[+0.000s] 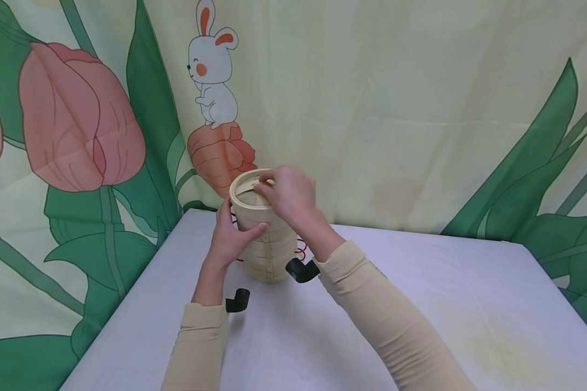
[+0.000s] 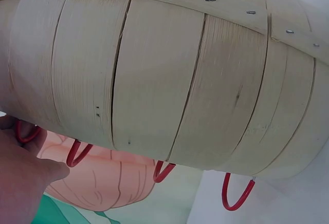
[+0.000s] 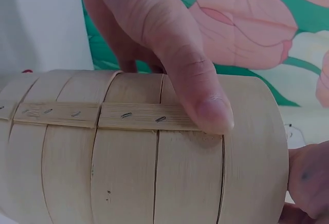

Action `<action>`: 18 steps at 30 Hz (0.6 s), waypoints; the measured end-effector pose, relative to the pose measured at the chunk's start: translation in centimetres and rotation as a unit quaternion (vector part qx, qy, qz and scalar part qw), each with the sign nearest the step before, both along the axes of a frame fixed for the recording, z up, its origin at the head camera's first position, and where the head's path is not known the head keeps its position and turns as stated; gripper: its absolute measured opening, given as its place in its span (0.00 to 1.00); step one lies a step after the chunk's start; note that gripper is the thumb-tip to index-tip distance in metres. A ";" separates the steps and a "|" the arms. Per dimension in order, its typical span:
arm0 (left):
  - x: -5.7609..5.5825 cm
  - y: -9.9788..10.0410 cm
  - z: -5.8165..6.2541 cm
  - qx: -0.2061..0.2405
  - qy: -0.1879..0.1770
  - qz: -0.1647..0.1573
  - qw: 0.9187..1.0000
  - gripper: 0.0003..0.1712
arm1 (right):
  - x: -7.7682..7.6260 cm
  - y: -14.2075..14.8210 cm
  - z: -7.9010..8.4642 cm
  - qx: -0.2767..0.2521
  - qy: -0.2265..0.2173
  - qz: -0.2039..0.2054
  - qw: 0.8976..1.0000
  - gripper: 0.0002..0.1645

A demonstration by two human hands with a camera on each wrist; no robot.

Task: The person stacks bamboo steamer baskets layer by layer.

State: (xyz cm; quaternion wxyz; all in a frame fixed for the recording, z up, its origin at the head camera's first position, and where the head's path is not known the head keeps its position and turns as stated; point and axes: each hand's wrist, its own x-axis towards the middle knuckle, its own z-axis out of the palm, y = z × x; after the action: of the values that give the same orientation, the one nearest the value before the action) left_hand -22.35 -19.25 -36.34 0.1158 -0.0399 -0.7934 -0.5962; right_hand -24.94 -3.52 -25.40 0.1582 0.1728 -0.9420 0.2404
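A tall stack of bamboo steamer baskets (image 1: 266,244) stands upright on the table, with red loops (image 2: 239,196) along its sides. My left hand (image 1: 230,236) grips the stack near its top, thumb lying across the front; in the right wrist view that thumb (image 3: 198,90) presses on the bamboo bands. Above, the right hand (image 1: 293,195) pinches a bamboo strip at the round lid (image 1: 247,200), partly hiding it. Just the edge of the right hand (image 3: 311,183) shows in the right wrist view. Whether the lid is lifted cannot be told.
The steamer stands toward the back of a white-covered table (image 1: 420,304). Close behind hangs a curtain (image 1: 372,108) printed with tulips, leaves and a rabbit. Black camera mounts (image 1: 302,270) jut from both sleeves beside the stack.
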 end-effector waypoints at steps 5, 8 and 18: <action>-0.1 0.2 0.1 0.003 -0.001 -0.008 1.000 0.62 | -0.1 0.0 -0.1 0.019 0.016 -0.010 1.000 0.12; -0.2 0.3 0.1 -0.005 -0.003 -0.007 1.000 0.62 | -0.2 0.2 -0.1 0.015 0.016 0.000 1.000 0.13; -0.1 0.1 0.0 -0.019 -0.001 -0.001 1.000 0.63 | -0.1 0.6 -0.3 -0.015 0.011 0.017 1.000 0.15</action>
State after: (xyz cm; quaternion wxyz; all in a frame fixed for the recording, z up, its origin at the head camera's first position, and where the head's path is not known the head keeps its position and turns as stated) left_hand -22.46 -19.19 -36.38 0.1141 -0.0422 -0.8048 -0.5810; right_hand -25.06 -2.89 -25.66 0.1668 0.1893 -0.9334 0.2550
